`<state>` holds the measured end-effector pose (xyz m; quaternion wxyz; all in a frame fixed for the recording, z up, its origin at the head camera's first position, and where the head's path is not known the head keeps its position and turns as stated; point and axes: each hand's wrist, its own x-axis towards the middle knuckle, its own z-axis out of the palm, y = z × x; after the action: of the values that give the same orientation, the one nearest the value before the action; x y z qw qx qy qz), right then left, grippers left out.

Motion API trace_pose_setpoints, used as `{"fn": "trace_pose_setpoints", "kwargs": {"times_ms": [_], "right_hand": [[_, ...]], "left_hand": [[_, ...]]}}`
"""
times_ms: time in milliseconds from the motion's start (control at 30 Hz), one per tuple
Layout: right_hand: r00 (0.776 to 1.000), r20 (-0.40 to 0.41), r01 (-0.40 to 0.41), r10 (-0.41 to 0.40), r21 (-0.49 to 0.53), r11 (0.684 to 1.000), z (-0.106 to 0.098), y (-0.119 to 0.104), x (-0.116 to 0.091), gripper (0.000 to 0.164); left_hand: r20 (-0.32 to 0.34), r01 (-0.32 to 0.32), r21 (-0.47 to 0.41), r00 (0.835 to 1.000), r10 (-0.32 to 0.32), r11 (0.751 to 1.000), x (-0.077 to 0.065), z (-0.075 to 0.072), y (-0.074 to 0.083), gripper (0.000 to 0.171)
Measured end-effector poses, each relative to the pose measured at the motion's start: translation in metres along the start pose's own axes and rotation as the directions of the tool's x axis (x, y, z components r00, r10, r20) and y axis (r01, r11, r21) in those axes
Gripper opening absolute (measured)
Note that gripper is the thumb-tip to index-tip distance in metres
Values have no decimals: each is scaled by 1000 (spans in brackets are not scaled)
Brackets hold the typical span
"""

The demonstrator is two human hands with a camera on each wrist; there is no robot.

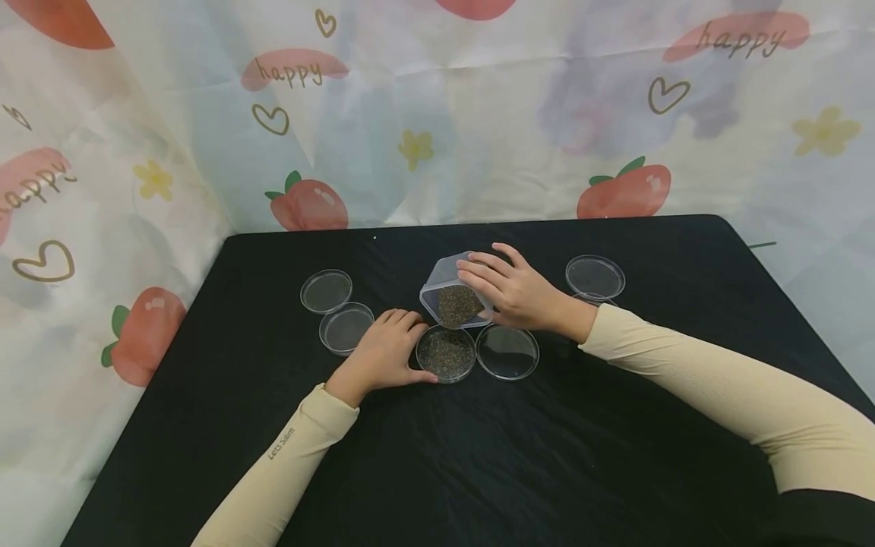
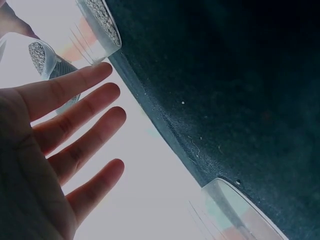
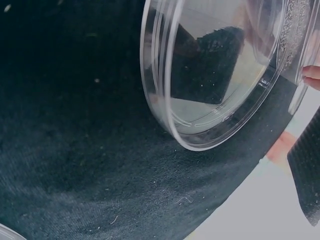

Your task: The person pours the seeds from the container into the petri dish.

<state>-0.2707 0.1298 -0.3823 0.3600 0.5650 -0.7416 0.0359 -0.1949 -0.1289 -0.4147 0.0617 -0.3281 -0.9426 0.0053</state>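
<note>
My right hand (image 1: 522,292) grips a clear plastic container (image 1: 442,272), tilted with its mouth down toward a round dish. Grey-brown granules (image 1: 458,305) lie against the container's lower wall, close over the dish's rim. That clear petri dish (image 1: 447,355) holds a layer of the same granules. My left hand (image 1: 390,348) is beside it, thumb at the near edge and index finger by the far left edge. In the left wrist view, the fingers (image 2: 85,110) are straight and spread, the index fingertip right at the dish's wall. Another petri dish (image 1: 507,352), without granules, stands just right of the filled one.
Two clear dishes stand at the left, a farther dish (image 1: 326,292) and a nearer dish (image 1: 346,329). At the right back, a dish (image 1: 595,276) overlaps another partly behind my right wrist. A black cloth (image 1: 547,463) covers the table, with a printed curtain (image 1: 478,152) behind.
</note>
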Motion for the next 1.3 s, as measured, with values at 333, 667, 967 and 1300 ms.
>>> {"fn": "trace_pose_setpoints", "kwargs": {"times_ms": [333, 667, 967, 1300], "right_hand": [[1000, 9, 14, -14, -26, 1000, 0, -2, 1, 94], [1000, 5, 21, -21, -19, 1000, -2, -3, 3, 94], [1000, -2, 22, -22, -16, 1000, -2, -4, 4, 93], [999, -4, 33, -33, -15, 999, -6, -8, 4, 93]], "left_hand": [[10, 3, -2, 1000, -3, 1000, 0, 0, 1, 80], [16, 8, -1, 1000, -8, 1000, 0, 0, 1, 80], [18, 10, 3, 1000, -11, 1000, 0, 0, 1, 81], [32, 15, -7, 999, -14, 1000, -1, 1, 1, 80]]}}
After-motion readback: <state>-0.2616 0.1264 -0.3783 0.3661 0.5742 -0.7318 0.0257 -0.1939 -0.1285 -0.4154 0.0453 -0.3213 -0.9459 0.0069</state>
